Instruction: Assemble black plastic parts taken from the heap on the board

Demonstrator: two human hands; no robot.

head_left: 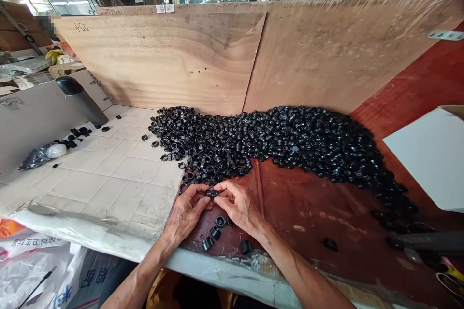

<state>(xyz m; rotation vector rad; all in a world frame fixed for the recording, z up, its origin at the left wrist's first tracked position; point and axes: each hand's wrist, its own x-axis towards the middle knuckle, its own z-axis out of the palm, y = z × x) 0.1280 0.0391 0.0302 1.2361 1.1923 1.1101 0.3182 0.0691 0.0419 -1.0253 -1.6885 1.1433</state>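
A small black ring-shaped plastic part [212,193] is pinched between both hands, just over the red-brown board. My left hand [190,207] grips its left side with thumb and fingertips. From the right, my right hand [235,201] holds the same part between thumb and forefinger. Below the hands lie several loose black plastic caps [220,221], one of them partly covered by my right hand. Right behind my fingertips begins a large heap of similar black parts [290,140], with open rings at its left end [181,130].
A wooden partition [174,58] stands behind the heap. On the left are a dark bottle [83,101] and a black plastic bag [38,155]. A white box [431,154] juts in at right. The table's front edge [210,270] is wrapped in plastic.
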